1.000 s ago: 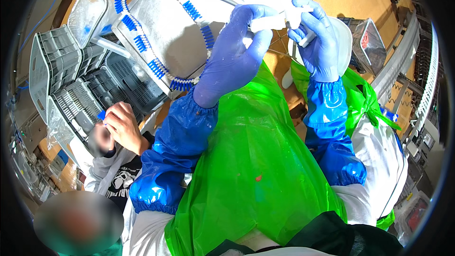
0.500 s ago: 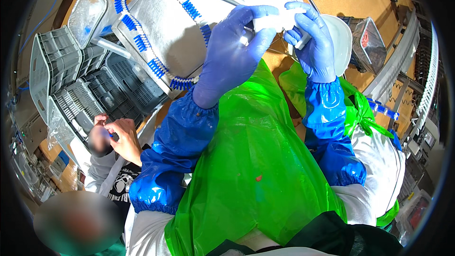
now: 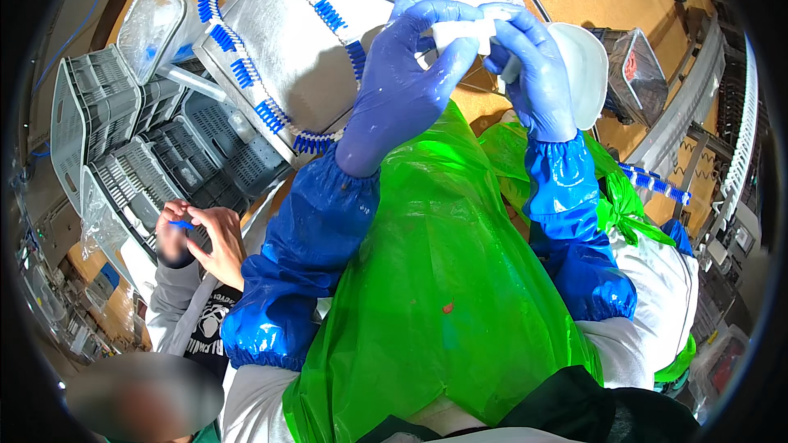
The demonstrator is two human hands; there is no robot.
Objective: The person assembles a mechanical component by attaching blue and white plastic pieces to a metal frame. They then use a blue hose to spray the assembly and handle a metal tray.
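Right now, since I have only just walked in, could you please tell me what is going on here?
The person's gloved left hand pinches a small white piece, and the gloved right hand meets its right end; fingers hide whether it is all one piece. A blue-and-white loop lies on the metal surface beyond the left forearm. At the left, a co-worker's hands hold a small blue item near grey crates.

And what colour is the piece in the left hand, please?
The piece is white, clearest in the head view.
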